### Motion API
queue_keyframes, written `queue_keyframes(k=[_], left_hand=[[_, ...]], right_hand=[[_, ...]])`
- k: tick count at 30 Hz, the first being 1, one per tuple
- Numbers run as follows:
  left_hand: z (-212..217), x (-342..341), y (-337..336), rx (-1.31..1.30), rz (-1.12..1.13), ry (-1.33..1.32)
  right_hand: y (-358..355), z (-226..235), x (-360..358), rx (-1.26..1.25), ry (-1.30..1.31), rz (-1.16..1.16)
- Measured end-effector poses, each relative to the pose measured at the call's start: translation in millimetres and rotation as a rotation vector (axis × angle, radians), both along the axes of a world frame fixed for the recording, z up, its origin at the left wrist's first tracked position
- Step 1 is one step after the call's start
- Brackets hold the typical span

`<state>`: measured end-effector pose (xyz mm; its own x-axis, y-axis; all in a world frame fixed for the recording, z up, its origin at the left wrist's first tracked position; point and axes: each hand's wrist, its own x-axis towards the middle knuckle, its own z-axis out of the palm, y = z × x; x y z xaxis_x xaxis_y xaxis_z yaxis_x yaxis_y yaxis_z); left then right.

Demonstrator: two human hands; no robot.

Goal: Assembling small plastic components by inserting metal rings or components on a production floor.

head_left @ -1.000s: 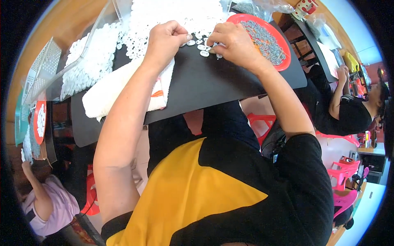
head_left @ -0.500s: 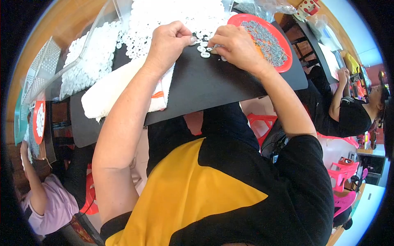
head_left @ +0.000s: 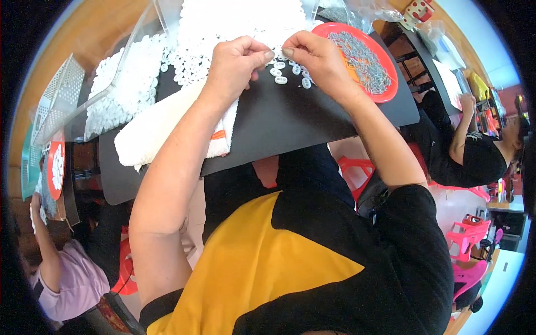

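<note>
My left hand (head_left: 237, 64) is closed in a pinch of thumb and forefinger above the black table. Facing it, my right hand (head_left: 322, 64) pinches too, its fingertips almost meeting those of the left. Whatever lies between the fingertips is too small to make out. Just below them lie several loose white oval plastic pieces (head_left: 281, 80) with holes in them. A large heap of similar white pieces (head_left: 240, 22) spreads beyond my hands. Beside my right hand is a red plate (head_left: 392, 70) holding many thin grey metal pins (head_left: 365, 64).
A folded white towel (head_left: 156, 125) lies under my left forearm. Clear plastic walls (head_left: 125, 53) stand by another white heap (head_left: 125, 84) at the left. A perforated white basket (head_left: 61, 95) is farther left. Other people sit at both sides, one in a lilac shirt (head_left: 75, 273).
My two hands have come closer, fingertips nearly together. The right fingertips have moved up and away from the loose pieces, and more of those pieces show beneath it.
</note>
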<state>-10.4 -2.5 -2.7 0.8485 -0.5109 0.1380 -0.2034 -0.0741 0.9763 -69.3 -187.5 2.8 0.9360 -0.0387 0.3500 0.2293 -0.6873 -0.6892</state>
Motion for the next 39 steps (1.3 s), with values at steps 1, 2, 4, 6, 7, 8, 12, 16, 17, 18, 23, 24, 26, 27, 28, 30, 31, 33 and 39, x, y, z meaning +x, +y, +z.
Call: queue_keyframes(k=[1, 2, 4, 6, 7, 8, 12, 16, 17, 18, 23, 24, 26, 27, 28, 30, 31, 33, 39], left_hand=[[1.1, -1.8, -0.8, 0.0, -0.004, -0.005], [1.7, -3.2, -1.6, -0.078, -0.029, 0.063], [2.0, -4.1, -3.4, -0.155, -0.063, 0.13], [1.8, -3.5, -4.7, -0.239, -0.045, 0.213], [1.9, -3.5, -4.0, -0.24, -0.058, 0.212], [1.0, -3.1, -3.9, -0.289, -0.046, 0.237], [1.3, -0.9, -2.7, -0.366, 0.007, 0.328], [0.8, -0.6, -1.6, -0.34, -0.016, 0.317], [2.1, -2.5, -2.1, -0.334, -0.013, 0.318], [2.7, -3.4, -3.2, -0.337, -0.019, 0.32], [1.3, -2.9, -0.4, -0.277, 0.059, 0.298], [1.7, -2.6, -2.3, -0.281, 0.052, 0.299], [1.3, -1.7, -3.5, -0.283, 0.049, 0.313], [1.6, -1.2, -3.8, -0.283, 0.048, 0.313], [1.7, -0.6, -3.3, -0.289, 0.052, 0.314], [1.3, 0.4, -2.7, -0.293, 0.054, 0.315], [0.8, 1.2, -2.5, -0.295, 0.052, 0.326], [0.6, 2.0, -3.3, -0.295, 0.046, 0.336], [1.9, 3.7, -0.6, -0.326, 0.02, 0.378]], right_hand=[[2.4, 0.8, -0.6, 0.0, -0.005, -0.004], [4.8, 1.6, -0.5, 0.106, 0.017, 0.007], [9.7, 1.6, 0.1, 0.211, 0.034, 0.01], [15.3, -1.7, 1.5, 0.414, 0.068, 0.038], [18.6, -3.4, 3.0, 0.511, 0.049, 0.064], [20.8, -5.1, 4.4, 0.507, 0.044, 0.045], [29.2, -5.9, 4.9, 0.49, 0.017, 0.032], [25.5, -1.5, -3.7, 0.269, 0.005, 0.111], [18.8, -2.8, -3.3, 0.071, -0.152, 0.099], [7.3, -0.4, -2.7, 0.067, -0.151, 0.093], [-89.6, 1.4, 7.8, -0.647, -0.042, -0.329], [-111.5, 3.8, 5.9, -0.762, 0.036, -0.387], [-135.2, 7.4, -1.5, -0.82, 0.08, -0.407], [-142.6, 6.7, -4.2, -0.875, 0.124, -0.425], [-145.4, 4.3, -5.8, -0.874, 0.125, -0.424], [-149.7, -2.0, -8.6, -0.932, 0.051, -0.338], [-150.8, -4.1, -8.0, -0.93, 0.052, -0.34], [-153.1, -7.1, -6.2, -0.893, 0.057, -0.337], [-147.7, -4.8, -14.0, -0.571, -0.076, -0.355]])
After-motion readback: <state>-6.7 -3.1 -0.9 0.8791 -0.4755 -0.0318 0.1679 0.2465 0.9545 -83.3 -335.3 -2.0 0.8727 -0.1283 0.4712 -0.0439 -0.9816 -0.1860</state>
